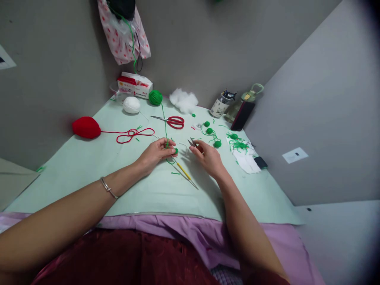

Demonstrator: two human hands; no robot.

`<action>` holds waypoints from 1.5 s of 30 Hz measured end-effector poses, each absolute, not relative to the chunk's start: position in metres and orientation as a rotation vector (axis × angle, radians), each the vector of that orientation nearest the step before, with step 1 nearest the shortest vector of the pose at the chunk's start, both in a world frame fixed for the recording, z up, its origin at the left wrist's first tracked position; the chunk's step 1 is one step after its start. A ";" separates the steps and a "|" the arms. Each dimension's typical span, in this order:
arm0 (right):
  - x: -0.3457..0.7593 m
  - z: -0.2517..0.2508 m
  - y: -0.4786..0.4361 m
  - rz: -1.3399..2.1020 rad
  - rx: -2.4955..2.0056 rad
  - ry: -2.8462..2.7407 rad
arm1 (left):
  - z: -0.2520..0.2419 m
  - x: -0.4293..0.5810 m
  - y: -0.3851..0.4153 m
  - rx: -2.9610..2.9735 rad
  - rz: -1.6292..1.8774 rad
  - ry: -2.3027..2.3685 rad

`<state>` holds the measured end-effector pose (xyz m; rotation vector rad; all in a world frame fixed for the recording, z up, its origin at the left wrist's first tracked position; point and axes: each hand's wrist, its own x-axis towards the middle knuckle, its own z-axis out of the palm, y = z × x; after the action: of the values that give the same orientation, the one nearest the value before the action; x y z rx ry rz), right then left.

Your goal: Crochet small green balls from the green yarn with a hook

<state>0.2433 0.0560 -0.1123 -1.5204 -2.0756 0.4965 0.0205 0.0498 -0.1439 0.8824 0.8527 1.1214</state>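
Note:
My left hand (pixel 157 153) is closed, thumb and fingers pinching a small green crocheted piece (pixel 176 151). Green yarn (pixel 165 124) runs over those fingers and loops beneath them. A little to the right, my right hand (pixel 207 156) is closed around small thread snips (pixel 192 143); their pointed blades face the left hand, apart from the green piece. A thin pale strand (pixel 182 145) curves between the two hands. Below them a crochet hook with a yellow grip (pixel 184 171) lies slanted on the table, near a short green yarn scrap (pixel 175 173).
Red-handled scissors (pixel 175 122), a red yarn ball (pixel 86 127), a white ball (pixel 131 105) and a green ball (pixel 155 97) lie beyond. Stuffing (pixel 183 101), a pen holder (pixel 219 106), a phone (pixel 242 116) and small green crocheted balls (pixel 217 144) are behind and right.

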 end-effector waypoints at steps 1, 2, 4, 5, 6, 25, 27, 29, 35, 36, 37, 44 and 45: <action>0.247 -0.112 0.055 0.415 -1.521 -2.078 | -0.143 0.020 0.050 0.878 1.120 0.852; 0.249 -0.112 0.054 0.349 -1.506 -2.093 | -0.143 0.020 0.050 0.874 1.119 0.851; 0.250 -0.112 0.049 0.285 -1.385 -2.220 | -0.143 0.019 0.050 0.869 1.115 0.849; 0.249 -0.113 0.046 0.282 -1.281 -2.320 | -0.143 0.019 0.050 0.868 1.112 0.848; 0.247 -0.114 0.043 0.292 -1.165 -2.424 | -0.143 0.019 0.050 0.868 1.108 0.846; 0.221 -0.103 0.017 0.953 -0.846 -1.771 | -0.109 0.019 0.024 0.901 1.005 0.711; 0.219 -0.102 0.008 1.003 -0.847 -1.638 | -0.100 0.017 0.015 0.933 0.988 0.681; 0.215 -0.103 -0.001 1.026 -0.841 -1.529 | -0.094 0.016 0.005 0.960 0.971 0.675; 0.198 -0.106 -0.028 0.996 -0.837 -1.272 | -0.093 0.020 -0.025 0.946 1.021 0.674; 0.194 -0.105 -0.032 0.961 -0.851 -1.256 | -0.093 0.020 -0.029 0.952 1.026 0.673; 0.190 -0.103 -0.035 0.913 -0.866 -1.263 | -0.092 0.020 -0.032 0.961 1.032 0.677; 0.179 -0.092 -0.052 0.726 -0.815 -1.471 | -0.080 0.014 -0.045 1.050 1.044 0.781; 0.180 -0.092 -0.054 0.732 -0.823 -1.493 | -0.079 0.014 -0.045 1.052 1.040 0.785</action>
<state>0.1802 -0.0540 -0.0915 -0.8227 -1.4926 0.7315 0.0138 -0.0448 -0.0791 1.0524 0.7851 1.0403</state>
